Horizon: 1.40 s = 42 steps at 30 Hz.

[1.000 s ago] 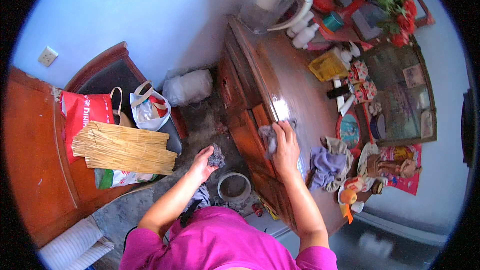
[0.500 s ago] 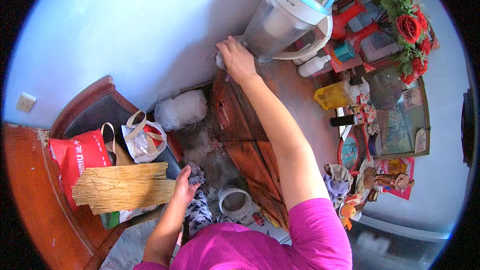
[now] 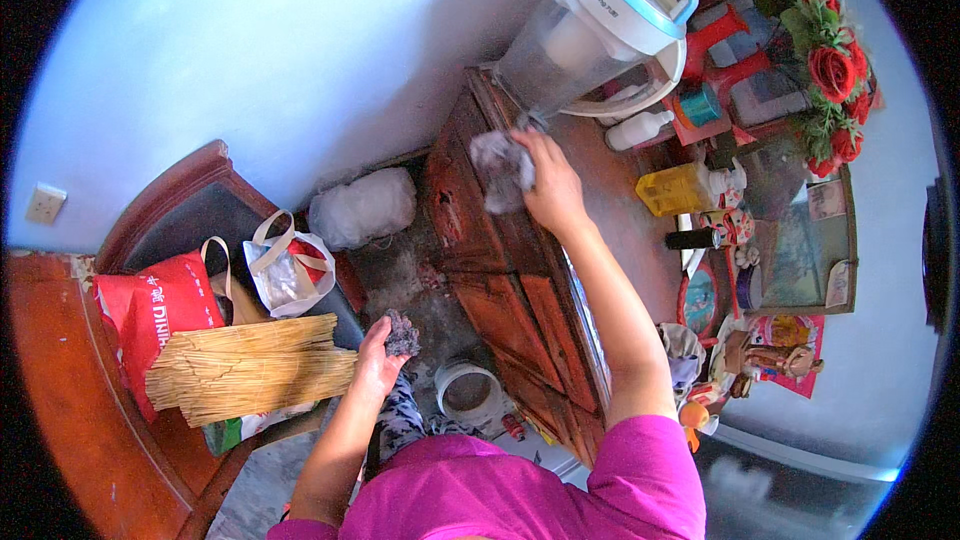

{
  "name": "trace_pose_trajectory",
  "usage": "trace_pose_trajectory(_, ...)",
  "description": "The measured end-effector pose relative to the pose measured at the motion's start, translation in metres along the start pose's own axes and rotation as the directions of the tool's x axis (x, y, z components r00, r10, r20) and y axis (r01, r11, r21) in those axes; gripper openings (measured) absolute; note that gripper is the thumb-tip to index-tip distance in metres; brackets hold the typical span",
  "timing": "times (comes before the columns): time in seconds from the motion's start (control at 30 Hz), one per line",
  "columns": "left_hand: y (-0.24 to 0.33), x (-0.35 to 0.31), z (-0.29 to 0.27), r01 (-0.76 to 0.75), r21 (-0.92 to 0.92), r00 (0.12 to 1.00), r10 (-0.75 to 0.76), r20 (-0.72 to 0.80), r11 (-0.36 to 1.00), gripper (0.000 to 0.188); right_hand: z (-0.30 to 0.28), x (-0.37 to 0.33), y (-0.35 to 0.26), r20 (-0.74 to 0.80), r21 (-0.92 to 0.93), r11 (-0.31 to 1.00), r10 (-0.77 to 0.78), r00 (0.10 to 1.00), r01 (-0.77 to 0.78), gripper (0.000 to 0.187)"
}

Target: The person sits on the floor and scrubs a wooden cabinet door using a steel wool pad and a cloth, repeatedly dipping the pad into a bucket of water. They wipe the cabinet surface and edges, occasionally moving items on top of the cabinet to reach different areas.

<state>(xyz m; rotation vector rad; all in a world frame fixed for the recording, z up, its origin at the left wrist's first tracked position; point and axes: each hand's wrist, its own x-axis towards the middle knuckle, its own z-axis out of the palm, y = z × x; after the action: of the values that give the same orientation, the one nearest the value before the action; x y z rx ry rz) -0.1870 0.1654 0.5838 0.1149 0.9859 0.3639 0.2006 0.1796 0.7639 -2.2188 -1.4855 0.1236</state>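
My right hand [image 3: 552,180] reaches out to the wooden cabinet [image 3: 515,285], its fingers closed on a grey-white rag [image 3: 500,172] that hangs over the cabinet's edge and is blurred by motion. Just beyond the rag, a clear soymilk maker [image 3: 575,40] with a white and blue lid stands on the cabinet top. Lower and to the left, my left hand [image 3: 377,358] holds a dark grey crumpled wad [image 3: 403,334] in its fingers, above the floor; whether it is cloth or a scrubber I cannot tell.
On the left, a dark-seated chair [image 3: 218,175] bears a red bag [image 3: 150,320], a white tote [image 3: 300,290] and a straw mat [image 3: 250,365]. A white bucket [image 3: 468,370] stands on the floor. Bottles, including a yellow one [image 3: 670,192], and red roses [image 3: 832,75] crowd the right.
My right hand and the rag have moved from beside the soymilk maker's base toward me, to the cabinet's edge. My left hand has shifted slightly, its wad still held.
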Motion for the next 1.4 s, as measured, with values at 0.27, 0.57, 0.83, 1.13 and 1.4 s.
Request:
trace_pose_trajectory(0.27, 0.032, -0.005, 0.026, 0.137, 0.033, 0.989, -0.139, 0.047, 0.99, 0.028, -0.038, -0.099, 0.01, -0.072, 0.179, 0.957, 0.244, 0.967, -0.228, 0.066)
trace_pose_trajectory(0.57, 0.121, 0.04, 0.268, -0.629, 0.452, 0.709, 0.228, 0.668, 0.632, 0.063, -0.122, 0.007, 0.01, -0.332, 0.716, 0.694, 0.437, 0.836, -0.079, 0.09)
trace_pose_trajectory(0.83, 0.121, 0.066, 0.407, -0.652, 0.627, 0.748, 0.229, 0.623, 0.426, 0.102, -0.116, 0.033, 0.034, -0.4, 0.372, 0.918, 0.293, 0.868, -0.138, 0.098)
trace_pose_trajectory(1.13, 0.112, 0.087, 0.412, -0.642, 0.561, 0.729, 0.19, 0.657, 0.523, 0.092, -0.121, 0.043, 0.05, -0.411, 0.357, 0.922, 0.297, 0.862, -0.148, 0.083)
trace_pose_trajectory(1.4, 0.09, 0.091, 0.412, -0.748, 0.532, 0.659, 0.354, 0.664, 0.397, 0.098, -0.122, 0.046, 0.078, -0.342, 0.533, 0.839, 0.336, 0.878, -0.113, 0.073)
